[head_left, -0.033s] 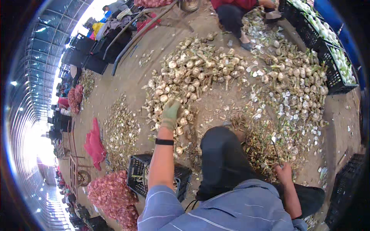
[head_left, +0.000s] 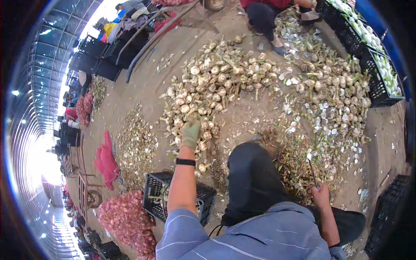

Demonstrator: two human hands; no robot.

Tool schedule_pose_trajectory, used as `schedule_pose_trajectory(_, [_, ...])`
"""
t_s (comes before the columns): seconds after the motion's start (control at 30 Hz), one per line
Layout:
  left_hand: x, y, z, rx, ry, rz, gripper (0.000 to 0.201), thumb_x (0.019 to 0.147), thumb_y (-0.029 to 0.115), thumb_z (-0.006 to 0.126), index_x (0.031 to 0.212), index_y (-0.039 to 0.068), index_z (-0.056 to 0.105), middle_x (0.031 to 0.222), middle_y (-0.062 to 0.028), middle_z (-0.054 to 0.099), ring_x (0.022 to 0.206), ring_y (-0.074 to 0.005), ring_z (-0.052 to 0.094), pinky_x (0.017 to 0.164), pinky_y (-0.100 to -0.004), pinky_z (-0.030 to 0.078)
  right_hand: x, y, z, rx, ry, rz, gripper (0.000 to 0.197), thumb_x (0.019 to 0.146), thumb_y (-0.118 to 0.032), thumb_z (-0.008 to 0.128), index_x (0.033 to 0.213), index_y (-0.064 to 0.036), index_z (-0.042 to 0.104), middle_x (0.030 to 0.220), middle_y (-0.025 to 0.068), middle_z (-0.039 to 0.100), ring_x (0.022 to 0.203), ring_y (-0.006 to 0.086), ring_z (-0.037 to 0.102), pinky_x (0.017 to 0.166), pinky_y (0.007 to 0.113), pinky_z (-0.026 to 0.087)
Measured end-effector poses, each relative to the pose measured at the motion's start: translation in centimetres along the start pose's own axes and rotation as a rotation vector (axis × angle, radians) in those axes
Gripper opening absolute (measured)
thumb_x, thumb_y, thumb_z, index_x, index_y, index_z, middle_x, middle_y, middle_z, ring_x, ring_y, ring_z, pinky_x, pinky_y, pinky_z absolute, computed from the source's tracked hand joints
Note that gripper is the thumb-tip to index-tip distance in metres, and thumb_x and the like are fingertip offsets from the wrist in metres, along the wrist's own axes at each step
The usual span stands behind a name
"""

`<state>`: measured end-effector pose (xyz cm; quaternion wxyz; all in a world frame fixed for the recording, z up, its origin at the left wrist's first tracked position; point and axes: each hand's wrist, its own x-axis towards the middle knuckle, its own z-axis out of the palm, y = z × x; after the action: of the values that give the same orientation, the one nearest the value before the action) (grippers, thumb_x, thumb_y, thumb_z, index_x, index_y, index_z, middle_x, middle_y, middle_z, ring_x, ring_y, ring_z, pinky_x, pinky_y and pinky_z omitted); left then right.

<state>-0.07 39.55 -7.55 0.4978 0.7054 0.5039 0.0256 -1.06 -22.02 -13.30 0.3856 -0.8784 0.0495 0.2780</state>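
My left hand point(head_left: 190, 133), in a pale green glove, reaches onto the near edge of a pile of garlic bulbs point(head_left: 221, 79). Its fingertips blend in with the bulbs, so what they grip, if anything, cannot be made out. A dark band circles that wrist. At the lower right my bare right hand point(head_left: 320, 196) is closed round the handle of a thin knife point(head_left: 313, 172), its slim blade pointing up and away from me. Beneath the blade lie dry trimmings point(head_left: 297, 162) and white scraps of skin.
A black crate point(head_left: 152, 203) stands under my left forearm, beside a full red mesh sack point(head_left: 125, 221). More garlic point(head_left: 338, 91) lies at the right, near black crates of white bulbs point(head_left: 385, 73). Another person's leg point(head_left: 262, 21) shows beyond the pile. Pink cloth point(head_left: 106, 160) lies leftward.
My left hand has drawn back slightly toward me at the pile's edge. My right hand and the knife have barely shifted.
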Motion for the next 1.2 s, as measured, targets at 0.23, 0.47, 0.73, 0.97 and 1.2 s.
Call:
schedule_pose_trajectory(0.23, [6.0, -21.1, 4.2, -0.361, 0.048, -0.64, 0.03, 0.088, 0.032, 0.06, 0.1, 0.005, 0.066, 0.084, -0.0128, 0.067, 0.084, -0.0254, 0.067, 0.076, -0.0392, 0.051, 0.9, 3.7, -0.1, -0.037, -0.022, 0.177, 0.023, 0.088, -0.021, 0.062, 0.098, 0.0, 0.06, 0.073, 0.0042, 0.059, 0.061, 0.0117, 0.053, 0.054, 0.029, 0.044])
schedule_pose_trajectory(0.47, [10.2, -23.3, 6.3, -0.675, 0.271, -0.776, 0.054, 0.087, 0.058, 0.06, 0.121, 0.016, 0.056, 0.103, -0.0092, 0.054, 0.087, -0.0258, 0.053, 0.072, -0.0453, 0.049, 0.5, -0.1, -0.4, 0.026, 0.02, 0.339, 0.026, 0.087, -0.023, 0.063, 0.089, 0.0028, 0.065, 0.07, 0.0053, 0.062, 0.063, 0.0165, 0.054, 0.061, 0.035, 0.047])
schedule_pose_trajectory(0.73, [11.9, -24.0, 5.1, -0.883, 0.324, -0.835, 0.037, 0.085, 0.044, 0.068, 0.098, 0.012, 0.056, 0.088, -0.0082, 0.055, 0.069, -0.0171, 0.051, 0.053, -0.0284, 0.047, 1.2, 1.1, -0.3, -0.038, -0.054, 0.364, 0.03, 0.084, -0.023, 0.065, 0.095, 0.0044, 0.064, 0.078, 0.0117, 0.063, 0.072, 0.0179, 0.056, 0.066, 0.035, 0.047])
schedule_pose_trajectory(0.97, [0.7, -18.2, 9.8, -1.221, -0.254, -0.521, 0.04, 0.086, 0.028, 0.064, 0.121, 0.01, 0.055, 0.109, -0.0082, 0.065, 0.096, -0.0295, 0.063, 0.076, -0.0436, 0.056, 1.3, -0.1, 0.7, -0.42, 0.049, 0.12, 0.032, 0.08, -0.022, 0.065, 0.098, 0.0056, 0.063, 0.067, 0.014, 0.058, 0.062, 0.0259, 0.057, 0.063, 0.04, 0.047])
schedule_pose_trajectory(1.2, [-0.6, -7.9, 9.0, -1.195, -0.716, -0.224, 0.04, 0.084, 0.018, 0.06, 0.12, 0.001, 0.059, 0.106, -0.0132, 0.069, 0.099, -0.0302, 0.067, 0.079, -0.0456, 0.057, 0.0, -6.2, -0.8, -0.186, 0.013, 0.071, 0.03, 0.078, -0.024, 0.065, 0.085, 0.0051, 0.062, 0.067, 0.0193, 0.058, 0.062, 0.0274, 0.057, 0.062, 0.042, 0.046])
